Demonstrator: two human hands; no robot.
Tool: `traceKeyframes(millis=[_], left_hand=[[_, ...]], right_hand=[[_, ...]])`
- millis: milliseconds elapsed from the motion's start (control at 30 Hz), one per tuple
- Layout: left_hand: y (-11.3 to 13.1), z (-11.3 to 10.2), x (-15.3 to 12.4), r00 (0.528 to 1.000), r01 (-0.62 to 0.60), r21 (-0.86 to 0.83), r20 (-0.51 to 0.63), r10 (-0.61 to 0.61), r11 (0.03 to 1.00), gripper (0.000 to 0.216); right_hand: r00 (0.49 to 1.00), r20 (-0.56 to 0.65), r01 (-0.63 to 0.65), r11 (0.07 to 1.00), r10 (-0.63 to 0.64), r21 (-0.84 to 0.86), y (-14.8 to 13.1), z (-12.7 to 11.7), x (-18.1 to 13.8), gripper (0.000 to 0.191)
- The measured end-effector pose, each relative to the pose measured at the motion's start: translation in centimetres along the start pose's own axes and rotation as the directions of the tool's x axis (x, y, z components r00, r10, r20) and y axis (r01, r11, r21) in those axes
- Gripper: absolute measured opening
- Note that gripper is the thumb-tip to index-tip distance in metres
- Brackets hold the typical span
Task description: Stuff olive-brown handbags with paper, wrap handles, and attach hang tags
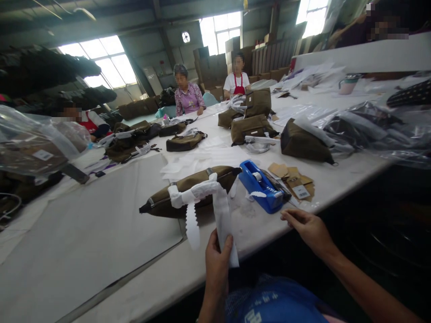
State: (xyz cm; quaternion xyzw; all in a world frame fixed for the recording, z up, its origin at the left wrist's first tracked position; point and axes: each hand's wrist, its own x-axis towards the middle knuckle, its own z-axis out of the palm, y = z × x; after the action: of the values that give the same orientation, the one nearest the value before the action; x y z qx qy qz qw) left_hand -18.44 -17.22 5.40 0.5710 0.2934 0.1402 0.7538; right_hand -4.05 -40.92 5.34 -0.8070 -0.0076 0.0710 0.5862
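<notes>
An olive-brown bag (202, 204) lies on the table in front of me. White wrapping material covers its handle, and a jagged-edged strip (192, 226) dangles from it. My left hand (218, 255) grips the loose end of a white wrapping strip (222, 211) between thumb and fingers, at the table's near edge. To the right, my right hand (308, 226) has its fingertips pinched together close to a blue tape dispenser (261, 186). Whatever is between those fingertips is too small to make out.
Brown cardboard tags (299, 184) lie beside the dispenser. More olive bags (252, 128) stand farther back, with plastic-wrapped ones (367, 128) at right. White sheets (208, 157) lie behind my bag. Several people sit around the table. Clear plastic (37, 139) stands at left.
</notes>
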Motion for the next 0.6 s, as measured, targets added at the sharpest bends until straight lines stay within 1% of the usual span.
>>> traceKeyframes(millis=[67, 100, 200, 267, 333, 433, 500, 600], left_hand=[[0.0, 0.1, -0.1, 1.000, -0.029, 0.011, 0.002, 0.029, 1.000, 0.054], [0.0, 0.2, -0.1, 0.999, -0.044, 0.018, 0.003, 0.044, 0.999, 0.053], [0.0, 0.5, -0.3, 0.997, -0.076, 0.025, 0.016, 0.075, 0.997, 0.051], [0.2, 0.6, -0.5, 0.996, -0.091, 0.018, 0.026, 0.090, 0.996, 0.052], [0.4, 0.7, -0.6, 0.993, -0.115, 0.024, 0.032, 0.114, 0.993, 0.052], [0.7, 0.7, -0.9, 0.989, -0.145, 0.033, 0.033, 0.144, 0.989, 0.049], [0.8, 0.7, -1.1, 0.990, -0.136, 0.013, 0.029, 0.135, 0.991, 0.049], [0.9, 0.6, -1.4, 0.995, -0.098, -0.033, 0.030, 0.099, 0.995, 0.051]], right_hand=[[0.988, 0.143, 0.068, 0.998, -0.066, -0.009, -1.6, 0.9, -1.7, 0.041], [0.969, 0.224, 0.110, 0.994, -0.108, 0.000, -2.6, 1.6, -2.4, 0.039], [0.869, 0.446, 0.214, 0.975, -0.215, 0.052, -5.6, 4.6, -3.8, 0.034], [0.804, 0.532, 0.267, 0.961, -0.266, 0.077, -7.1, 6.8, -4.0, 0.032], [0.771, 0.564, 0.339, 0.940, -0.296, 0.030, -7.9, 8.8, -3.6, 0.029], [0.765, 0.577, 0.426, 0.897, -0.287, -0.119, -8.1, 10.9, -2.6, 0.023], [0.775, 0.573, 0.441, 0.877, -0.266, -0.190, -8.0, 11.5, -2.0, 0.022], [0.795, 0.557, 0.447, 0.853, -0.239, -0.271, -7.9, 11.4, -1.5, 0.022]])
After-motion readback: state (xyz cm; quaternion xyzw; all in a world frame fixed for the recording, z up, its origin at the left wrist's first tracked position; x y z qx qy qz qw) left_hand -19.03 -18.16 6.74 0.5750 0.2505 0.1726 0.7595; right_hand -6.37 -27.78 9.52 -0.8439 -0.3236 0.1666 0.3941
